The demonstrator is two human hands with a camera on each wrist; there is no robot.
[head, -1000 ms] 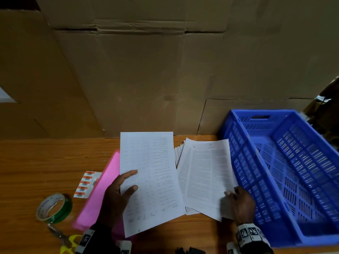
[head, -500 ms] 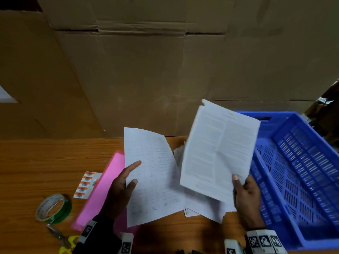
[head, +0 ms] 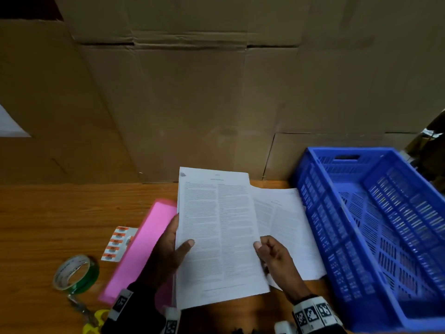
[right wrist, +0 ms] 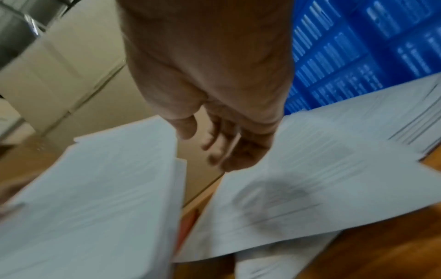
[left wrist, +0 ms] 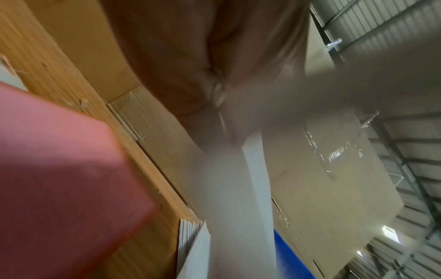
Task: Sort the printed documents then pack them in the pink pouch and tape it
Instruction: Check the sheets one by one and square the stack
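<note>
Gripping printed documents (head: 216,237) in left hand (head: 168,251), right hand (head: 277,259) loosely curled beside, empty

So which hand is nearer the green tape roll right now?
Left. The left hand grips the documents just across the pink pouch from the tape roll; the right hand is beyond the documents, toward the blue crate.

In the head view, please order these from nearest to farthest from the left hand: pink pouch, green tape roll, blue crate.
From the left hand:
1. Pink pouch, directly beside and under it.
2. Green tape roll, farther left on the table.
3. Blue crate, far right, beyond the papers.
</note>
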